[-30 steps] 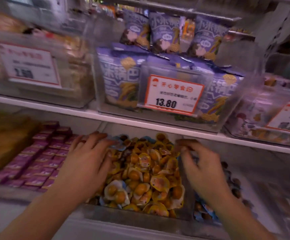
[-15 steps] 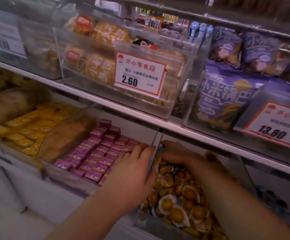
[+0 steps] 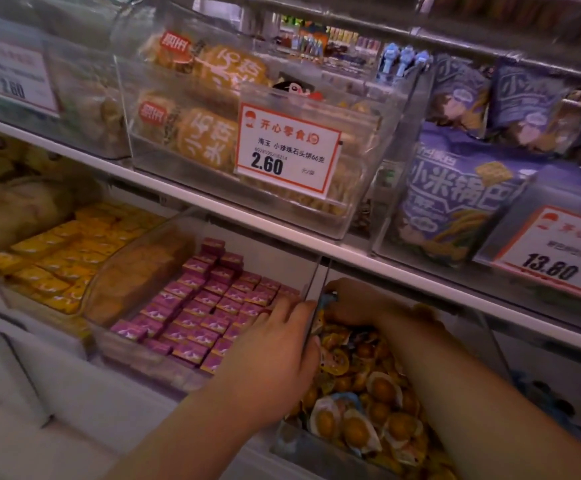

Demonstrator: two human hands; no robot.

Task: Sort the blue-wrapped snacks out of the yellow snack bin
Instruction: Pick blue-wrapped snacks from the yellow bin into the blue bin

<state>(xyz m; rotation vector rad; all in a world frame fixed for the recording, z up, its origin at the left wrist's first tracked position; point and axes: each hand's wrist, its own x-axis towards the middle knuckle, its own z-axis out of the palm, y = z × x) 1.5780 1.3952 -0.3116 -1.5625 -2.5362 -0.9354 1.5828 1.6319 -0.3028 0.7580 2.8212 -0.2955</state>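
- Blue-wrapped snack (image 3: 327,301): small blue packet at the back left corner of the yellow snack bin (image 3: 303,441), pinched by the right hand (image 3: 355,303). Mostly covered by the fingers; only a sliver of blue shows.
- Right hand: reaches deep into the bin under the shelf edge (image 3: 420,271), fingers curled on that packet. Forearm crosses the bin and hides much of its right side.
- Bin contents: yellow snacks (image 3: 351,420), round, in clear and white wrappers. One more bluish wrapper (image 3: 346,398) shows among them near the front, blurred. Bin's bottom right is cut off by the frame.
- Left hand (image 3: 275,358): on the clear divider wall (image 3: 311,306) between this bin and the next one to the left, fingers over the wall's top edge and spread flat, thumb side toward the yellow snacks. Whether it grips the wall or just rests on it, cannot tell.
- Left neighbour: bin of purple boxes (image 3: 206,306) in neat rows. Further left, yellow boxes (image 3: 60,258), blurred.
- Far right of the lower shelf: dark blue items (image 3: 538,400), partly behind the right arm, too blurred to identify.
- Upper shelf: clear bin of biscuit packs (image 3: 206,133) with price tag 2.60 (image 3: 287,147); right of it purple bags (image 3: 455,199) and a tag reading 13.80 (image 3: 556,251), cut off at the frame edge.
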